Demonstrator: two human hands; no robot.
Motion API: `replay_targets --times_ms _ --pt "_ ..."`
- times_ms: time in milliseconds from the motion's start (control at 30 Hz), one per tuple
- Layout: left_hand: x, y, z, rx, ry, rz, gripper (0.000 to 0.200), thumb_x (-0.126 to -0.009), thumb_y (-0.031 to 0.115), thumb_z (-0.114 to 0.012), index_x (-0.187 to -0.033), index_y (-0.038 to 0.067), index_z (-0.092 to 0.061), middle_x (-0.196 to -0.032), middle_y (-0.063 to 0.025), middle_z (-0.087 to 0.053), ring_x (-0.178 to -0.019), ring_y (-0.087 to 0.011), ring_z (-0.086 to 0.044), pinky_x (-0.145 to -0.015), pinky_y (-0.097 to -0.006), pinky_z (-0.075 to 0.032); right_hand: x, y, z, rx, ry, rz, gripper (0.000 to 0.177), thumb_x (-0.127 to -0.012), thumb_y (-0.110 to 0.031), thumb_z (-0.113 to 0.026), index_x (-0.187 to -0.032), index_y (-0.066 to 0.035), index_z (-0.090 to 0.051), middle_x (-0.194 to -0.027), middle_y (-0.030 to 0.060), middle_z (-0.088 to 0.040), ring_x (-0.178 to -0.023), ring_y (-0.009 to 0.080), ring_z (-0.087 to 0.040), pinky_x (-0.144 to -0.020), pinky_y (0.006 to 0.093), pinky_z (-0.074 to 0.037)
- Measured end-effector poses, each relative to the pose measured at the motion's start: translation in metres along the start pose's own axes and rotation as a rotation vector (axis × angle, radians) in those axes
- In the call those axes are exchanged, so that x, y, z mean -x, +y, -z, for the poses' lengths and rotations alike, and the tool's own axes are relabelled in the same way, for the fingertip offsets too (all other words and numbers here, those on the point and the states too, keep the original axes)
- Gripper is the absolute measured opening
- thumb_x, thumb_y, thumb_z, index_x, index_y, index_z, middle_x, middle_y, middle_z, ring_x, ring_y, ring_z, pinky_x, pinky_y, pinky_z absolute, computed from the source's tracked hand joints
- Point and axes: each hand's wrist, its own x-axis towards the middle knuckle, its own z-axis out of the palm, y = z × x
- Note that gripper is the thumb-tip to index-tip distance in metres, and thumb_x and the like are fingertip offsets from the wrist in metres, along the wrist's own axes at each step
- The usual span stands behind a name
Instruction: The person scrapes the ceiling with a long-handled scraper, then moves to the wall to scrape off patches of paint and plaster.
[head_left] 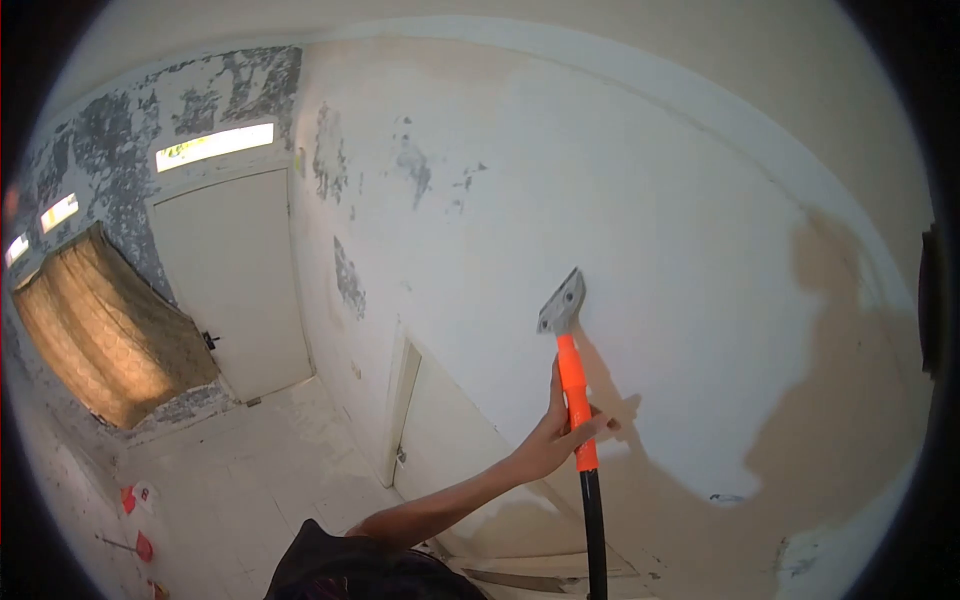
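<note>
My left hand (555, 440) is wrapped round the orange grip (572, 385) of a long-handled scraper. The scraper's grey metal head (562, 303) tilts up and to the right, at or very close to the white wall (640, 200); contact cannot be made out for certain. Below the orange part, a black pole (594, 535) runs down out of the frame. My bare forearm reaches in from the lower left, out of dark clothing. My right hand does not show.
Dark rough patches (412, 170) mark the wall. Two doors stand left and below, one closed (235, 280), one near the arm (450, 440). A brown cloth (115, 330) hangs at the far left. Red and white items (143, 545) lie on the pale floor (270, 480).
</note>
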Motion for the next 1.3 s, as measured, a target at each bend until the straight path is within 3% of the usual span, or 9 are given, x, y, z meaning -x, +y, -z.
replay_targets --times_ms 267,367,433,700,800,900,967,1100,1300 --pt "0.002 0.031 -0.009 -0.195 0.09 -0.064 0.091 -0.103 0.017 -0.048 -0.151 0.015 0.03 -0.138 -0.0209 -0.052 -0.092 -0.0153 -0.061 -0.079 -0.0304 -0.052 -0.026 0.028 -0.002 -0.061 -0.143 0.132 0.084 -0.086 -0.037 -0.079 -0.146 0.002 -0.035 -0.061 -0.0038 -0.047 -0.044 0.0029 -0.037 -0.039 0.0208 -0.03" --pt "0.009 0.033 -0.009 -0.337 0.136 -0.178 0.093 -0.101 0.029 -0.055 -0.155 0.013 0.019 -0.141 -0.0183 -0.049 -0.101 -0.0265 -0.059 -0.081 -0.0348 -0.051 -0.045 0.029 -0.005 -0.154 -0.184 0.108 0.085 -0.086 -0.035 -0.078 -0.149 -0.001 -0.032 -0.06 -0.0048 -0.045 -0.044 0.0034 -0.036 -0.038 0.0215 -0.03" --pt "0.014 0.034 -0.003 -0.526 0.129 -0.217 0.088 -0.1 0.021 -0.055 -0.157 0.009 0.011 -0.157 -0.02 -0.028 -0.111 -0.0244 -0.057 -0.087 -0.0348 -0.05 -0.053 0.046 -0.003 -0.164 -0.205 0.181 0.086 -0.087 -0.033 -0.078 -0.151 -0.002 -0.03 -0.06 -0.0052 -0.044 -0.044 0.0036 -0.036 -0.038 0.022 -0.029" --pt "0.014 0.038 0.004 -0.532 0.108 -0.155 0.09 -0.099 0.027 -0.059 -0.158 0.008 0.006 -0.158 -0.0215 -0.027 -0.13 -0.0308 -0.051 -0.091 -0.0377 -0.049 -0.055 0.039 -0.006 -0.025 -0.102 0.107 0.078 -0.088 -0.036 -0.077 -0.148 -0.006 -0.036 -0.062 -0.0061 -0.043 -0.046 0.0037 -0.036 -0.04 0.0214 -0.029" --pt "0.016 0.039 -0.001 -0.575 0.092 -0.12 0.091 -0.098 0.03 -0.06 -0.158 0.008 0.005 -0.161 -0.0256 -0.016 -0.138 -0.0382 -0.041 -0.102 -0.0424 -0.043 -0.051 0.027 -0.012 -0.026 -0.111 0.073 0.076 -0.088 -0.037 -0.076 -0.145 -0.006 -0.038 -0.061 -0.0061 -0.042 -0.047 0.0039 -0.035 -0.041 0.0214 -0.029" --pt "0.017 0.027 0.0 -0.76 0.189 -0.259 0.089 -0.098 0.038 -0.057 -0.158 0.008 0.002 -0.162 -0.0286 -0.001 -0.145 -0.0452 -0.025 -0.113 -0.0499 -0.031 -0.052 0.043 0.001 0.051 -0.074 0.077 0.078 -0.087 -0.041 -0.077 -0.144 -0.005 -0.039 -0.061 -0.0054 -0.042 -0.047 0.0044 -0.036 -0.041 0.0216 -0.029" --pt "0.016 0.022 0.002 -0.845 0.21 -0.308 0.082 -0.098 0.045 -0.052 -0.159 0.01 -0.01 -0.161 -0.0292 0.009 -0.148 -0.0488 -0.008 -0.117 -0.0561 -0.019 -0.054 0.044 0.0 0.05 -0.081 0.07 0.082 -0.085 -0.043 -0.077 -0.145 -0.004 -0.037 -0.06 -0.005 -0.042 -0.045 0.005 -0.035 -0.04 0.0223 -0.028" --pt "0.004 0.036 0.006 -0.916 0.123 -0.411 0.074 -0.098 0.051 -0.048 -0.156 0.011 -0.025 -0.161 -0.0291 0.007 -0.149 -0.0481 -0.003 -0.117 -0.0585 -0.018 -0.06 0.02 -0.026 -0.018 -0.102 0.096 0.081 -0.086 -0.039 -0.077 -0.146 -0.002 -0.036 -0.06 -0.005 -0.042 -0.043 0.0047 -0.034 -0.039 0.0228 -0.028" --pt "-0.041 0.058 0.029 -0.819 0.235 -0.609 0.06 -0.098 0.045 -0.049 -0.146 0.011 -0.042 -0.162 -0.0289 0.006 -0.15 -0.0468 -0.002 -0.117 -0.0553 -0.018 -0.086 -0.028 -0.052 -0.109 -0.198 0.125 0.068 -0.093 -0.017 -0.068 -0.148 0.0 -0.033 -0.059 -0.0011 -0.041 -0.038 0.0069 -0.034 -0.033 0.0238 -0.029"
